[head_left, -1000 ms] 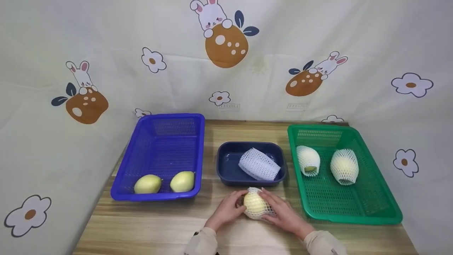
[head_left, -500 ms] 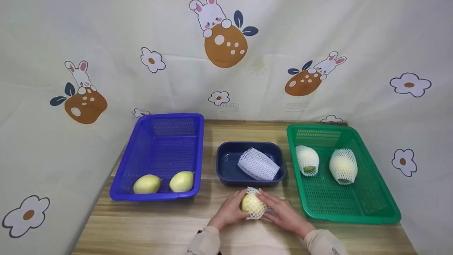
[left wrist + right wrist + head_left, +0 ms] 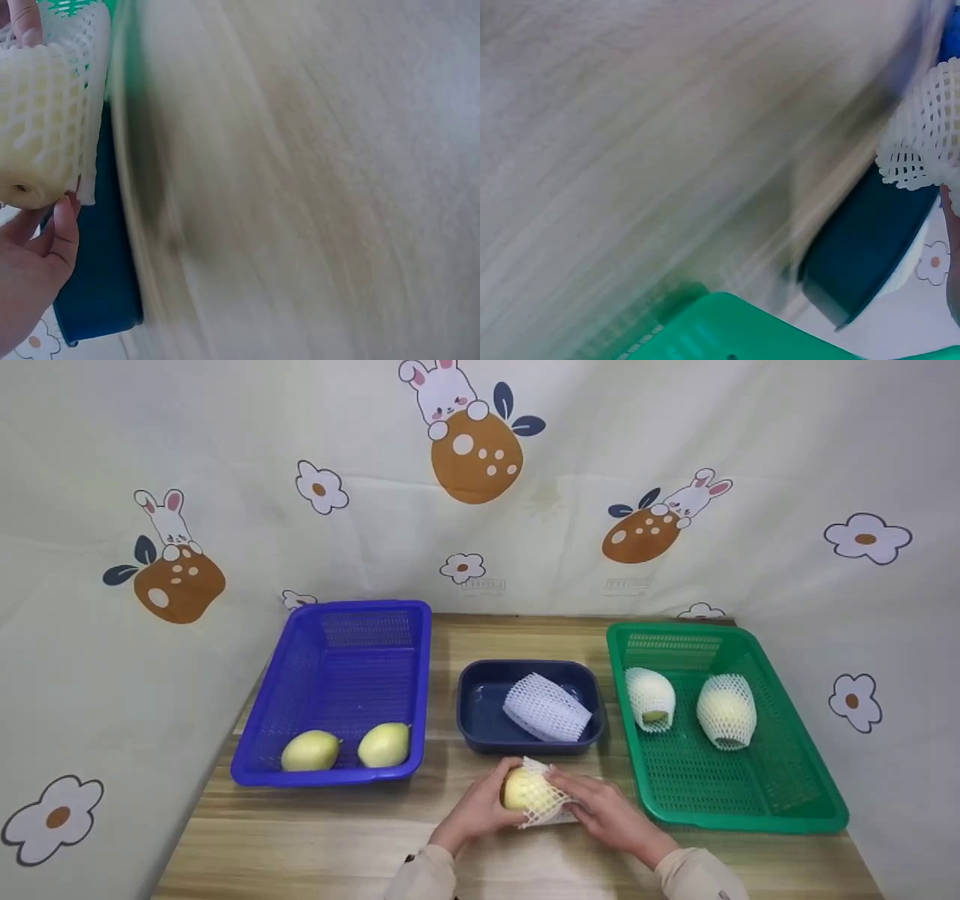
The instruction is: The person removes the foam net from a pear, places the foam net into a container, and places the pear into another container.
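Observation:
A yellow-green pear is partly inside a white foam net, just in front of the navy tub. Its left end shows bare past the net's flared edge. My left hand holds the pear from the left, thumb below and fingers behind. From the right, my right hand grips the net, fingers on top and thumb underneath. In the left wrist view, the pear's dimpled end faces the left fingertips, at the net's edge. The right wrist view shows the net's open end; most of the right hand is out of frame.
At left, a blue basket holds two bare pears. The navy tub contains white foam netting. A green basket at right holds two net-covered pears. A patterned cloth hangs behind the table.
The pear and my left hand have shifted slightly left. More of the pear's left end is bare, and the net's slack has gathered towards my right hand.

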`<state>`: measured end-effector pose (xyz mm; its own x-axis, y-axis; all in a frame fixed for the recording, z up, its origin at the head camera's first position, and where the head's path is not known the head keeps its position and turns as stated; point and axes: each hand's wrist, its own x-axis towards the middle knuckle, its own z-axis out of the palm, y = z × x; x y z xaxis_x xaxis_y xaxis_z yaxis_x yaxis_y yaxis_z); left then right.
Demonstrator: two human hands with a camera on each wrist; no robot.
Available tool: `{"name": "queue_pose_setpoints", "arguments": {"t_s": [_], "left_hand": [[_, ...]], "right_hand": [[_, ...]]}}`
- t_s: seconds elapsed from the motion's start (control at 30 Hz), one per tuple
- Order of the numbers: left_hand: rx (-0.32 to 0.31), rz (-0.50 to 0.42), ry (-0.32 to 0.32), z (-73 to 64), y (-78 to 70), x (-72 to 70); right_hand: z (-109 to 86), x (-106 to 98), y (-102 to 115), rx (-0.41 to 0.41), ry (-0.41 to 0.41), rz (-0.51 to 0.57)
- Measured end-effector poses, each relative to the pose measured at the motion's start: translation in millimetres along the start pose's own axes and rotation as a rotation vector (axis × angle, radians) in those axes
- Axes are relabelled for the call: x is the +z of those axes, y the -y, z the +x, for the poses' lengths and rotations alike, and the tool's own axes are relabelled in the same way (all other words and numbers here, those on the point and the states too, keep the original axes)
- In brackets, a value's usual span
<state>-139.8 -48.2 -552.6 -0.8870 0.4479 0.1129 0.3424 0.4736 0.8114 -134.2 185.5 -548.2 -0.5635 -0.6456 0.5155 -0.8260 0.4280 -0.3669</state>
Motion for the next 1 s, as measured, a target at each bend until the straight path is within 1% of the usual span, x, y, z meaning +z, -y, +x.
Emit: {"name": "queue_pose_setpoints", "arguments": {"t_s": [0.13,0.3,0.4,0.57,0.77,0.87,1.0], "left_hand": [[0.008,-0.037,-0.015,-2.8,-5.5,-6.1],[0.035,-0.084,-0.035,-4.7,-13.3,-15.7],[0.046,-0.089,-0.046,-4.8,-18.0,-22.1],[0.031,-0.073,-0.054,-5.5,-24.8,-29.9],[0.002,-0.176,-0.053,-8.4,-25.4,-38.2],[-0.002,-0.165,-0.082,-10.2,-23.8,-45.0],[0.008,-0.111,-0.133,-13.2,-21.5,-55.4]], "right_hand": [[6.7,-7,5,-0.012,-0.031,-0.018],[16.4,-15,9,-0.065,-0.081,-0.04],[21.0,-19,11,-0.089,-0.098,-0.045],[26.0,-25,11,-0.114,-0.101,-0.063],[25.3,-32,9,-0.114,-0.114,-0.114],[25.1,-35,7,-0.11,-0.135,-0.132],[28.5,-38,6,-0.107,-0.165,-0.159]]}}
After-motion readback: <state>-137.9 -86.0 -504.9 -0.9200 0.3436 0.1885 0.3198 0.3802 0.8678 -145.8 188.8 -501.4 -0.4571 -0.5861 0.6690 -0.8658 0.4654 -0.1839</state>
